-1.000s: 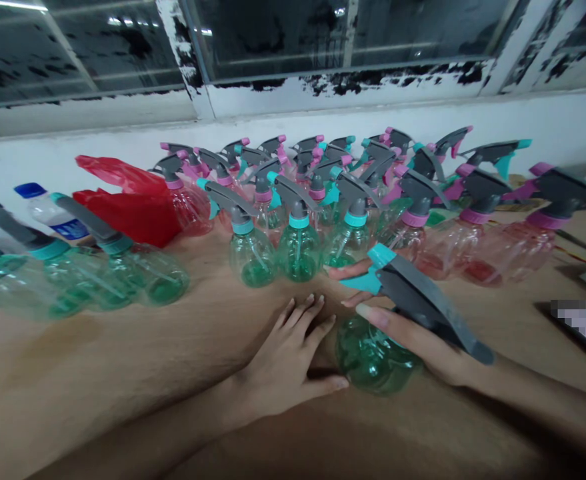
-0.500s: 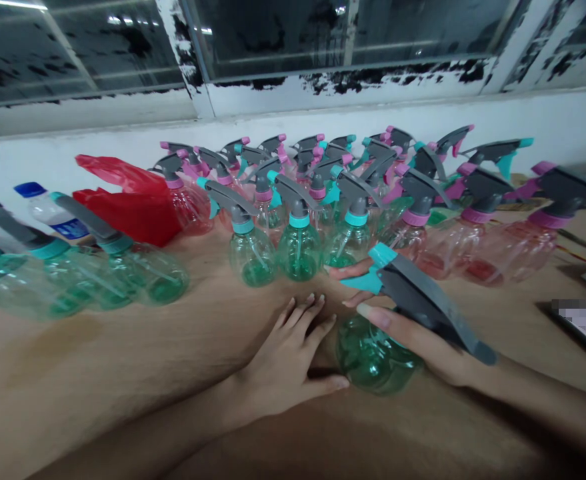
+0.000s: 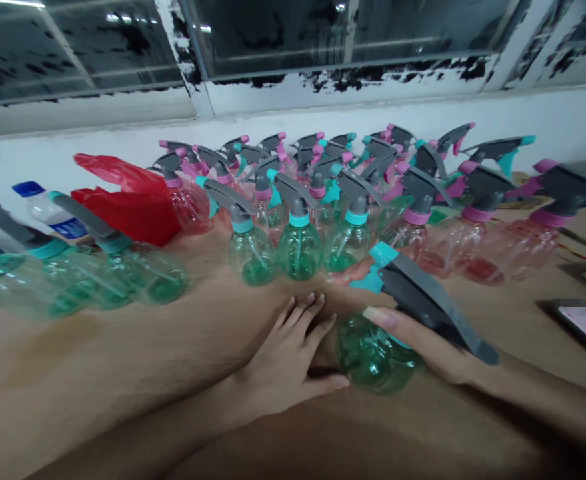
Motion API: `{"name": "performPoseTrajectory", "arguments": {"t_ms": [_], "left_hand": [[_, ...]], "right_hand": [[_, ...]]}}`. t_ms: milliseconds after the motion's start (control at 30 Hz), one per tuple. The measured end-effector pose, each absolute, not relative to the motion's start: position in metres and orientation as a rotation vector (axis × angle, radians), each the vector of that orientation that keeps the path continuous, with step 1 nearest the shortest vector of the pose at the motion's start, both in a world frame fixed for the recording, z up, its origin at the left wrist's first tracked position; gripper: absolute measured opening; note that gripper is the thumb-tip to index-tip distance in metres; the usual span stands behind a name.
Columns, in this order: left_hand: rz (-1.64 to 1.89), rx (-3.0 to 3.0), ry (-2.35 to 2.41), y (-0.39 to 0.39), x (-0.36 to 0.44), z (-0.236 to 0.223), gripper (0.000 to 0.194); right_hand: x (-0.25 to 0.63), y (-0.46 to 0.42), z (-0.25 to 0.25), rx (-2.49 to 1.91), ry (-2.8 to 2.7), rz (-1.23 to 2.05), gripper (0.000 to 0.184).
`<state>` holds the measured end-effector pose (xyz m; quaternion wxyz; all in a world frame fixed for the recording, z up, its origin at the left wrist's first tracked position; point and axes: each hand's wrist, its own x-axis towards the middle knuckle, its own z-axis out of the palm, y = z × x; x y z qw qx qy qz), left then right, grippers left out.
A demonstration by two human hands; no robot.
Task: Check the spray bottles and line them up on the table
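Observation:
A green see-through spray bottle [image 3: 377, 357] with a grey and turquoise trigger head stands on the wooden table [image 3: 137, 373], its head pointing up and left. My right hand [image 3: 413, 337] is wrapped around its neck, the thumb in front and a finger reaching out beyond the turquoise trigger; the other fingers are largely hidden behind the bottle. My left hand [image 3: 293, 360] lies flat on the table to the left of it, fingers spread and holding nothing, the thumb tip close to the bottle's side. I cannot tell whether that thumb touches it.
Several green and pink spray bottles [image 3: 300, 250] stand in rows behind my hands. Further green ones [image 3: 147, 273] are at the left, near a red plastic bag [image 3: 133, 210] and a blue-capped bottle [image 3: 55, 213]. A phone [image 3: 585, 330] lies at the right edge. Windows rise behind.
The finger of my right hand by the trigger has shifted slightly, and the trigger sits a little closer to the spray head. My left hand and the other bottles have stayed in place.

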<state>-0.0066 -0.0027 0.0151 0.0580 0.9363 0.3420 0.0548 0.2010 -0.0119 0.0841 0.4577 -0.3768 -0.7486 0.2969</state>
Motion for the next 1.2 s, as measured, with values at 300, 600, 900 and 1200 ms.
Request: {"name": "performPoseTrajectory", "arguments": {"t_ms": [300, 600, 900, 1200], "left_hand": [[0.217, 2.815, 1.022, -0.001, -0.009, 0.009, 0.082], [0.214, 2.844, 1.022, -0.002, -0.009, 0.009, 0.082], [0.210, 2.841, 1.032, -0.002, -0.009, 0.008, 0.081], [0.218, 2.833, 1.041, -0.001, -0.009, 0.009, 0.082]], "right_hand": [[0.202, -0.013, 0.073, -1.046, -1.813, 0.744, 0.014], [0.200, -0.015, 0.082, -0.968, -1.803, 0.760, 0.024], [0.201, -0.014, 0.080, -0.999, -1.814, 0.791, 0.024], [0.201, -0.015, 0.081, -0.982, -1.819, 0.799, 0.023]]}}
